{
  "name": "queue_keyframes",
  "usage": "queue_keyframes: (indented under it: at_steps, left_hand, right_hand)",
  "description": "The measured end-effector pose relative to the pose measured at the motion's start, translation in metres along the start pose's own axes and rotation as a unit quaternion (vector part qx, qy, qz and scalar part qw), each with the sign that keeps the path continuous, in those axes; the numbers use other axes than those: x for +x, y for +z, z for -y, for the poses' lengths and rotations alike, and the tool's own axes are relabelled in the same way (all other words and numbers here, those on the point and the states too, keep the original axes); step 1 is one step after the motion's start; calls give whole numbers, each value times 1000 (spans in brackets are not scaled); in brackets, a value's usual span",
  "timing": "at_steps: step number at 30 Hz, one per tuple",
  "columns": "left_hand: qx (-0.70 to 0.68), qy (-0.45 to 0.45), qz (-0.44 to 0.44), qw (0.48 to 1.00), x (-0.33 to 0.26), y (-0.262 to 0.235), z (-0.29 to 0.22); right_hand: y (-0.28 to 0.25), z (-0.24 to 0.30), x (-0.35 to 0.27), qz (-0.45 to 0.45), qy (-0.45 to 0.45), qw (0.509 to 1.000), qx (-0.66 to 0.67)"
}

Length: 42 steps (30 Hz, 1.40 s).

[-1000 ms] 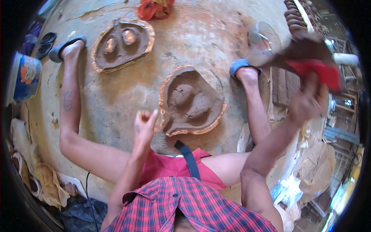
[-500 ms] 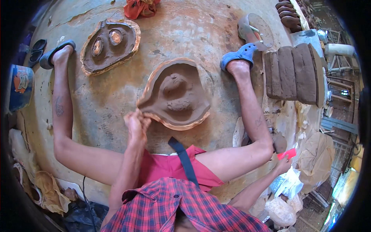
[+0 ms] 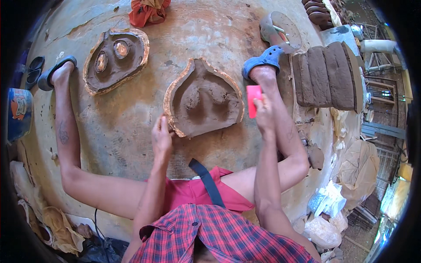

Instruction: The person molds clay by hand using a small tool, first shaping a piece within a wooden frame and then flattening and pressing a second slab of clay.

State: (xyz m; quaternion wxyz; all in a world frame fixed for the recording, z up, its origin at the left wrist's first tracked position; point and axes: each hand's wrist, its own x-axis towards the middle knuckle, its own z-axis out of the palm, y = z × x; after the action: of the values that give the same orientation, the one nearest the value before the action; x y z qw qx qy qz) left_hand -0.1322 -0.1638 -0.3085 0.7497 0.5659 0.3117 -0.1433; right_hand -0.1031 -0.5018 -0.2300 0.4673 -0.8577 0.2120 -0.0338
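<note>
A mold with a rough orange-tan rim lies on the floor between my legs, lined with wet brown clay. Two rounded clay mounds rise inside it, and its narrow neck points away from me. My left hand is at the rim's near left edge, fingertips and thumb closed on it. In my right hand is a flat pink scraper, held just right of the mold and apart from it. A second clay-lined mold, with two tan patches showing inside, lies farther off to the left.
Stacked clay slabs stand at the right, beyond my blue-clogged foot. A round container holding sticks is behind that foot. A red cloth bundle lies at the far side, and a bucket stands at the left.
The near mold has turned, its neck swinging from the lower left to the far side. My right hand has brought the pink scraper from beside my right knee up next to the mold.
</note>
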Motion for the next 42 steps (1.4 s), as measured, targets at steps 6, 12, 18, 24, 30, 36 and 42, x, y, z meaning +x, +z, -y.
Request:
queue_keyframes:
  at_steps: [6,12,18,24,30,36,42]
  left_hand:
    - [246,127,-31,960,23,6,-15]
    - [189,118,40,974,100,-26,-81]
    - [-72,61,-86,992,57,-26,-36]
    - [-237,-240,24,941,-40,22,15]
    - [-248,-286,95,921,-55,56,30]
    - [-309,-288,81,903,-56,72,39]
    - [-370,-282,55,884,-58,69,38]
  right_hand:
    - [21,-34,-7,25,28,993,111]
    - [42,15,-74,127,127,948,261]
    - [79,122,-56,88,-34,995,-28]
    - [184,149,-42,243,-449,800,-315]
    - [217,169,-48,299,-456,708,-449]
    - [216,159,-50,337,-446,650,-514]
    - [214,160,-55,404,-397,601,-564]
